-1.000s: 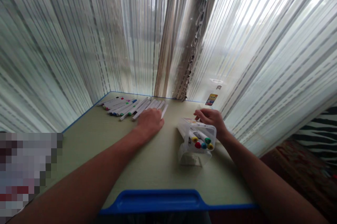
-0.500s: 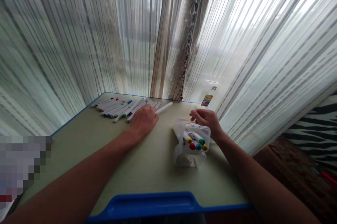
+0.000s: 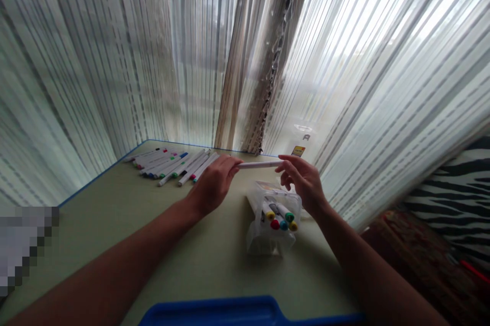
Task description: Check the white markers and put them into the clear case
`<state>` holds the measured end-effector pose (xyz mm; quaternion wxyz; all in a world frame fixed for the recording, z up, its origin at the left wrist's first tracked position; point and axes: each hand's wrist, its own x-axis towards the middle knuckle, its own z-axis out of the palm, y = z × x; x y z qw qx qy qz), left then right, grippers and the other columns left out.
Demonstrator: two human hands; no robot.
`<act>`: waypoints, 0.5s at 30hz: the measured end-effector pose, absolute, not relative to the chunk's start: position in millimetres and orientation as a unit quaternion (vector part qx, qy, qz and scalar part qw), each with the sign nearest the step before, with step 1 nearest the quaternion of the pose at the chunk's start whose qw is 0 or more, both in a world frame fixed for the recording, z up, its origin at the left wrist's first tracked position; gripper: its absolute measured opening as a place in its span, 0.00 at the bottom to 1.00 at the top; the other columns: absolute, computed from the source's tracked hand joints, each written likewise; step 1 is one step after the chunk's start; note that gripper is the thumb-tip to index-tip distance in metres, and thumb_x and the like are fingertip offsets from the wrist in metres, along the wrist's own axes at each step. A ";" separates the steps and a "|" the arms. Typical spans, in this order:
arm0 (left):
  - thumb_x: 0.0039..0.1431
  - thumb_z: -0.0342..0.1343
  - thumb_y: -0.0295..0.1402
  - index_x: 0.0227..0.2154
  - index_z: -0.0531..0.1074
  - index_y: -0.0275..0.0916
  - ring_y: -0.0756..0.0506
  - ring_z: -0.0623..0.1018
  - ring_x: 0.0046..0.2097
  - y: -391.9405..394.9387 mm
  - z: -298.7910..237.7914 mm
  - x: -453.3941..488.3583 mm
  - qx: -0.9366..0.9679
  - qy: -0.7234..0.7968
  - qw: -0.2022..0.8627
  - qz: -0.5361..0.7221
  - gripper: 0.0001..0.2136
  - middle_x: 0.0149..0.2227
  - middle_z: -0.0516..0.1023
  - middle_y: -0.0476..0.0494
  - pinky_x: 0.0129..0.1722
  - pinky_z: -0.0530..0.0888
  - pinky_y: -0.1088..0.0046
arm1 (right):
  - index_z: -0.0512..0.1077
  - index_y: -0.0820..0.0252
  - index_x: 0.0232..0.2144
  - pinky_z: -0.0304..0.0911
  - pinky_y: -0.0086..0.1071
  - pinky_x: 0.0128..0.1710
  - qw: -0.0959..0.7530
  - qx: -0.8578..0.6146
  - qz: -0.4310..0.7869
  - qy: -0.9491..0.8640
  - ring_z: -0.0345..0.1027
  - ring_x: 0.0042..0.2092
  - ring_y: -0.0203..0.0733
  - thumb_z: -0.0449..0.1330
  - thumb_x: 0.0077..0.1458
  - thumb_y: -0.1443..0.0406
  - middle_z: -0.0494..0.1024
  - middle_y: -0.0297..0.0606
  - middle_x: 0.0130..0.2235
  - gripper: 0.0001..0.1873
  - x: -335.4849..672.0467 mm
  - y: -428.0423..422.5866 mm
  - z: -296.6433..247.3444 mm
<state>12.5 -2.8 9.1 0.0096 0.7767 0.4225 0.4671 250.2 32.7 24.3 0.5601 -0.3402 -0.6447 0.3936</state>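
Pen (image 3: pixel 260 165): a slim white pen, held roughly level above the table between the two hands; its left end is hidden in the fingers, so its colour cannot be told.
Left hand (image 3: pixel 214 178): closed around the pen's left end, back of the hand up, just beside the row of loose pens.
Right hand (image 3: pixel 304 178): thumb and fingertips narrowed on the pen's right end, the other fingers curled loosely; it is just behind and to the right of the box.
Row (image 3: pixel 178 164): many white pens lying side by side at a slant on the table's far left part, with touches of black, pink, blue and green at their ends; the nearest are partly covered by the left hand.
Box (image 3: pixel 265 243): clear plastic, right of centre on the table, its open end facing the viewer.
Caps (image 3: pixel 284 225): two yellow, one red, one blue and one green, on pens lying inside the box and pointing toward the viewer.
Table (image 3: pixel 184 259): pale green top, blue edging, a blue trough (image 3: pixel 214 311) along the near side.
Curtains (image 3: pixel 153 40): sheer and striped, hanging behind the table.
Right edge: zebra-striped cloth (image 3: pixel 451 188).
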 end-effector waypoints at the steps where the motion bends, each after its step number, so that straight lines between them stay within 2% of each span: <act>1: 0.67 0.47 0.28 0.43 0.73 0.35 0.43 0.76 0.45 -3.3 9.4 12.7 0.778 0.417 0.009 0.470 0.10 0.42 0.76 0.39 0.48 0.73 0.64 | 0.76 0.62 0.40 0.56 0.25 0.15 0.563 -0.336 0.395 -0.643 0.66 0.20 0.32 0.67 0.51 0.53 0.78 0.36 0.29 0.20 249.7 32.0 24.6; 8: 0.66 0.49 0.28 0.45 0.73 0.35 0.44 0.76 0.45 -5.5 11.1 13.3 0.779 0.391 0.000 0.490 0.10 0.42 0.76 0.39 0.46 0.72 0.67 | 0.79 0.61 0.36 0.55 0.25 0.15 0.576 -0.312 0.442 -0.613 0.64 0.20 0.30 0.69 0.51 0.59 0.78 0.36 0.28 0.13 248.9 30.6 24.7; 15: 0.65 0.52 0.37 0.42 0.74 0.35 0.48 0.73 0.33 -10.1 15.4 14.7 0.746 0.427 0.063 0.508 0.11 0.34 0.77 0.45 0.35 0.70 0.72 | 0.78 0.59 0.35 0.54 0.24 0.16 0.595 -0.289 0.478 -0.579 0.64 0.21 0.30 0.69 0.49 0.61 0.77 0.34 0.28 0.10 250.6 29.3 28.9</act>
